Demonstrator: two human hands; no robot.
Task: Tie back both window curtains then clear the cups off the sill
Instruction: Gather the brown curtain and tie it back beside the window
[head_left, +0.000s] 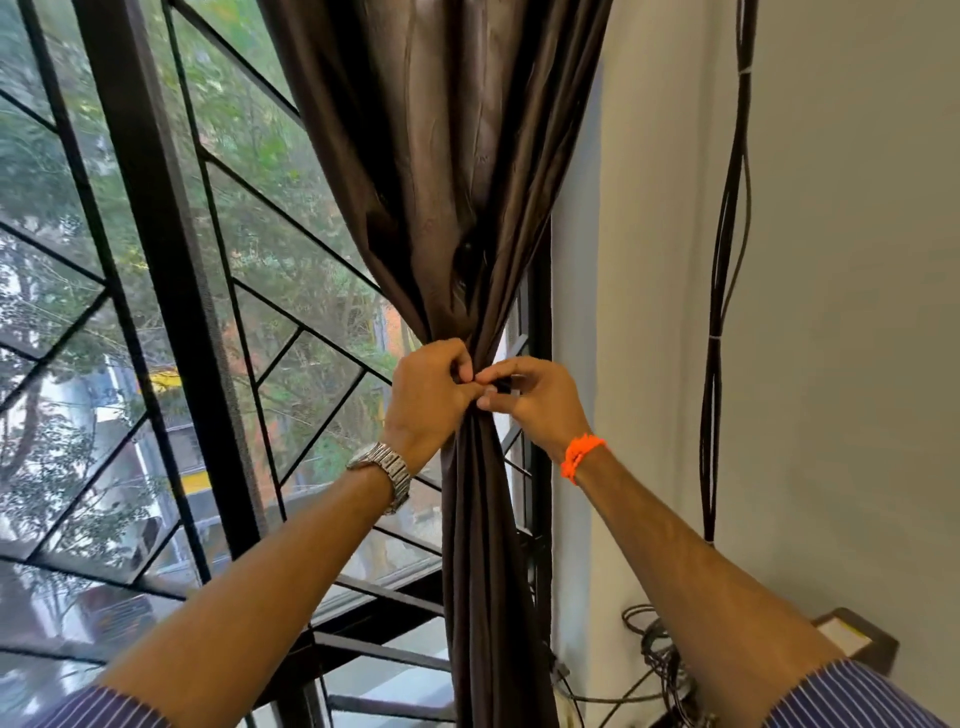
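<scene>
Past the striped sleeves (852, 696), the curtain (467, 182), gathered at the right edge of the window (156, 260), is pinched by the left hand (431, 395) and the right hand (537, 402) together, and should be bound snugly before either pinch is eased.

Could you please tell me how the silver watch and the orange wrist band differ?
The silver metal link watch sits on the left wrist; the orange thread band sits on the right. The watch is broad and shiny; the band is thin and matte. Both sit behind the left hand and right hand, which pinch the dark brown curtain.
</scene>
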